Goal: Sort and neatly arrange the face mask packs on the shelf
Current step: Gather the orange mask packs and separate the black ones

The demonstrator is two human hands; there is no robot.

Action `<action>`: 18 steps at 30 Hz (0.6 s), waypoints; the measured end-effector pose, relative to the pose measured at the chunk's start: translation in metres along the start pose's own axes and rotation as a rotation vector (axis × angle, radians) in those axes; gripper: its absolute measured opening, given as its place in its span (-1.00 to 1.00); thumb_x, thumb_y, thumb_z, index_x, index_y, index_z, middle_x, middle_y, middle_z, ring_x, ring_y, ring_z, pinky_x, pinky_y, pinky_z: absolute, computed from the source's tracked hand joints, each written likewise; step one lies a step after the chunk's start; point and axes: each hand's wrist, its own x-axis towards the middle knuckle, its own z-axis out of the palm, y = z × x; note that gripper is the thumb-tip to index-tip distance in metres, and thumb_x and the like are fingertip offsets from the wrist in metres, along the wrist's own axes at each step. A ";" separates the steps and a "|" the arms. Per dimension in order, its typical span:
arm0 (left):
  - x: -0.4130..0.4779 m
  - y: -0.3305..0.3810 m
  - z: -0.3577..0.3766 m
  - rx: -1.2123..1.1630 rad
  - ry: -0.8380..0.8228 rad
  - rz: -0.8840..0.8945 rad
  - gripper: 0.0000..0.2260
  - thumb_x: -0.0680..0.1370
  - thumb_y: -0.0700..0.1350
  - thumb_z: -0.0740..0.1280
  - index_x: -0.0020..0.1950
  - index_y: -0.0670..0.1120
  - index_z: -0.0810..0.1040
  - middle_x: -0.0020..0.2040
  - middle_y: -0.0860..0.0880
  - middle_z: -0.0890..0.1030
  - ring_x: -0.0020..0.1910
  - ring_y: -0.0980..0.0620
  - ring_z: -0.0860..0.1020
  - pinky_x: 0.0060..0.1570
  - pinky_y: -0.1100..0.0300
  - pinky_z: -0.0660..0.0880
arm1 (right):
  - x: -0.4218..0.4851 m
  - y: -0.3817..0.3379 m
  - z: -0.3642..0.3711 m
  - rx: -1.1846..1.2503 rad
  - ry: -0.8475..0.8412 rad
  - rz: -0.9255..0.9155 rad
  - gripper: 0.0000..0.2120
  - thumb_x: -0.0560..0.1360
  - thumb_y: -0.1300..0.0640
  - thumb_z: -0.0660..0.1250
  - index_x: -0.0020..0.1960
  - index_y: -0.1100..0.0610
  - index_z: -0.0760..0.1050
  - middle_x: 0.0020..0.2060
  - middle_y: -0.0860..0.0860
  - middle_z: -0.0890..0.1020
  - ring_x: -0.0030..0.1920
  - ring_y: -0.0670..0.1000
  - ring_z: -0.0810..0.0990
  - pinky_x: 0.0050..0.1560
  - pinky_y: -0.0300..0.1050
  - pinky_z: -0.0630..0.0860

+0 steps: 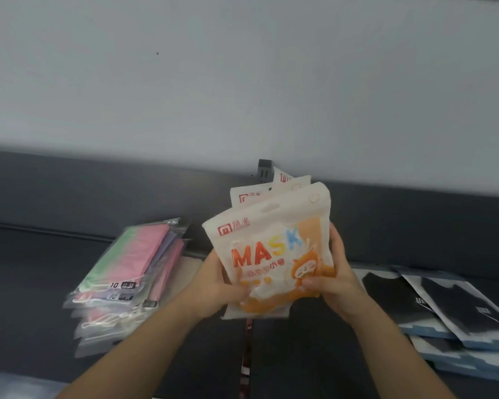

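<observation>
A bunch of white and orange mask packs (271, 243), the front one printed "MASK" with a cartoon figure, stands upright above the dark shelf (26, 269). My left hand (216, 286) grips the bunch at its lower left edge. My right hand (333, 277) grips its lower right edge, thumb across the front. Behind the front pack, further white packs fan out at the top. On the left of the shelf lies a stack of clear packs with pink, green and purple masks (121, 277). To the right lie black and light-blue packs (444, 306), overlapping.
A pale wall (242, 82) rises behind the shelf's dark back panel (98, 191). A small grey bracket (264, 168) sticks up behind the held packs. A dark red strip (247, 349) runs down the shelf front below my hands.
</observation>
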 end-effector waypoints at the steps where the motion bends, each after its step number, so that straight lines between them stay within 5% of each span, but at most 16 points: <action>1: -0.001 0.001 0.002 0.023 -0.013 0.002 -0.49 0.38 -0.61 0.30 0.17 -0.12 0.47 0.01 0.15 0.73 0.10 0.09 0.67 -0.07 0.29 0.60 | 0.000 0.001 0.001 -0.037 0.017 -0.042 0.16 0.21 0.49 0.51 0.52 -0.30 0.06 0.31 0.02 0.51 0.29 0.21 0.56 0.06 0.27 0.60; 5: -0.012 -0.019 0.005 0.004 0.041 -0.136 -0.55 0.40 -0.66 0.24 -0.04 -0.10 0.50 -0.26 0.26 0.70 -0.16 0.30 0.67 -0.27 0.44 0.54 | 0.001 0.017 0.004 -0.263 -0.065 0.023 0.24 0.23 0.39 0.57 0.50 -0.38 -0.12 0.38 -0.10 0.38 0.32 0.09 0.53 0.09 0.23 0.61; 9: -0.016 -0.043 0.001 -0.130 0.127 -0.240 -0.50 0.45 -0.60 0.22 0.23 -0.13 0.43 0.01 0.06 0.74 0.04 0.08 0.69 -0.13 0.26 0.61 | 0.007 0.033 0.002 -0.323 -0.138 0.261 0.32 0.17 0.24 0.63 0.50 -0.38 -0.24 0.43 -0.07 0.32 0.32 0.06 0.52 0.20 0.16 0.58; 12: -0.014 -0.049 -0.003 -0.242 0.177 -0.257 -0.36 0.40 -0.51 0.34 0.40 -0.08 0.33 0.19 -0.07 0.68 0.19 -0.07 0.64 -0.01 0.11 0.63 | 0.013 0.037 0.000 -0.272 -0.198 0.349 0.26 0.17 0.21 0.65 0.53 -0.30 -0.12 0.36 -0.02 0.45 0.26 0.05 0.59 0.17 0.12 0.60; 18: -0.021 -0.046 0.008 -0.310 0.247 -0.235 -0.28 0.28 -0.46 0.36 0.40 -0.09 0.34 0.22 -0.16 0.65 0.22 -0.19 0.61 0.10 -0.09 0.60 | 0.018 0.040 0.002 -0.250 -0.217 0.401 0.19 0.14 0.07 0.70 0.52 -0.24 0.01 0.30 -0.01 0.54 0.20 0.05 0.64 0.13 0.13 0.62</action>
